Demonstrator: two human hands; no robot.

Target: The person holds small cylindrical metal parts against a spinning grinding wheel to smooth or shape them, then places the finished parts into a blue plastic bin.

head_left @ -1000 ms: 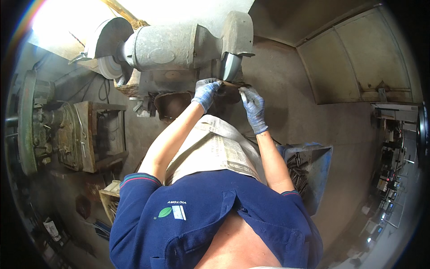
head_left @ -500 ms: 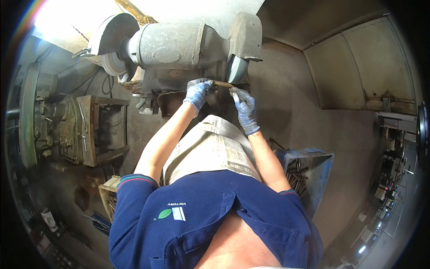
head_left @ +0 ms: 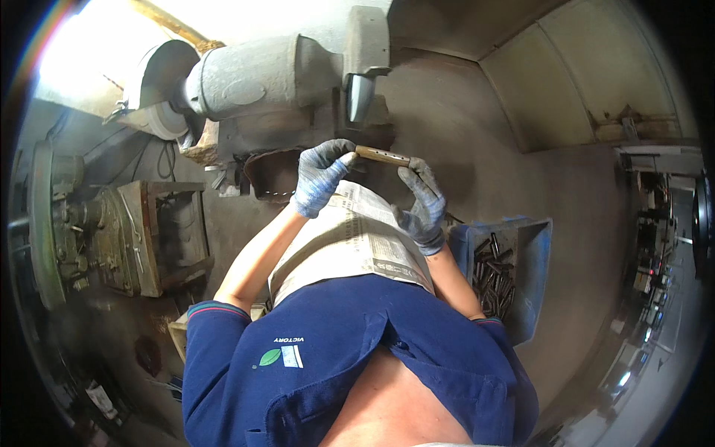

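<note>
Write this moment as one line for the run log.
left hand: grips end of short brown metal bar | right hand: grips other end | bar: below grey bench grinder wheel, apart

Single head-worn fisheye view, looking steeply down past the chest, close above a bench grinder [head_left: 283, 74]

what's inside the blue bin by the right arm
The blue bin holds a heap of dark, short metal rods. Its lower part is covered by the right forearm and sleeve.
</note>
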